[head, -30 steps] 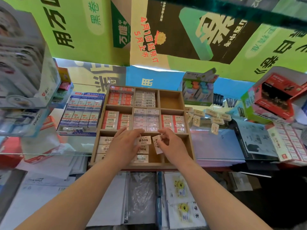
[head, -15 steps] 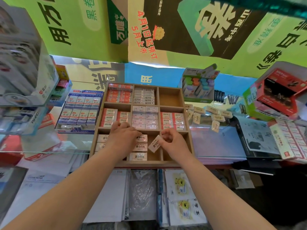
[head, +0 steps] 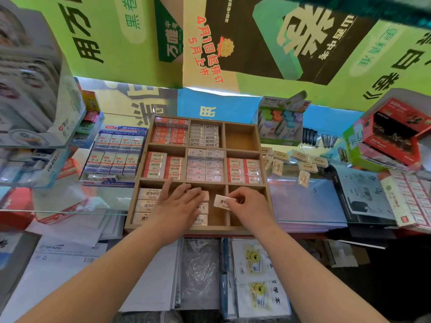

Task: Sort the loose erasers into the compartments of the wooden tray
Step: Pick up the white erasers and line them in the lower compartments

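Note:
A wooden tray (head: pixel 264 164) with a three-by-three grid of compartments sits on a glass counter. Most compartments hold rows of wrapped erasers; the far right one is bare. My left hand (head: pixel 179 203) lies flat over the cream erasers in the near middle compartment, fingers apart, covering some of them. My right hand (head: pixel 247 205) pinches a cream eraser (head: pixel 221 202) just above that same compartment's right side. Several loose cream erasers (head: pixel 303 167) lie scattered on the glass to the right of the tray.
A blue box of erasers (head: pixel 116 155) stands left of the tray. A box of colourful items (head: pixel 282 122) sits behind the tray's right corner. Red and green boxes (head: pixel 391 136) and a flat pack (head: pixel 412 199) crowd the right. Papers and notebooks (head: pixel 256 276) lie under the glass edge.
My right hand has brought the cream eraser lower and flatter over the near middle compartment. My left hand has slid slightly rightward over the erasers there.

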`<act>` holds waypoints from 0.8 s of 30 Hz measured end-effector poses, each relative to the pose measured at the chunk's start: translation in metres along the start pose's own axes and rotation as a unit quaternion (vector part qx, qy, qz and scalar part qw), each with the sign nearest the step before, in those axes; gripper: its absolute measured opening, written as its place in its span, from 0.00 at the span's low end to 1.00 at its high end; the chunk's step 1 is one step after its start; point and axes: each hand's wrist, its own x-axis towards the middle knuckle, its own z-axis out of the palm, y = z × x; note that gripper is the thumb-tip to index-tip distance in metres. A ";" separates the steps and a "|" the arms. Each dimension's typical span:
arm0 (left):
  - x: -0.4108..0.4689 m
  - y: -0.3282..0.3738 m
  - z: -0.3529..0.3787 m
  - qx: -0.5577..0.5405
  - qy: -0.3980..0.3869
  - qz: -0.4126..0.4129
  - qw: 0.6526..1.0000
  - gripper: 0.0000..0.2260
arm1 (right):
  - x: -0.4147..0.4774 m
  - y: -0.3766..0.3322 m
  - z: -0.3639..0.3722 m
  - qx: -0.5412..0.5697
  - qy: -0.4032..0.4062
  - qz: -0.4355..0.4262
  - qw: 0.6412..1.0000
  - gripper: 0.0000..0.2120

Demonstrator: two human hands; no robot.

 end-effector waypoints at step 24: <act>-0.002 -0.010 0.007 -0.121 -0.012 0.074 0.990 0.20 | 0.002 -0.014 0.033 -0.327 0.004 -0.099 0.940 0.13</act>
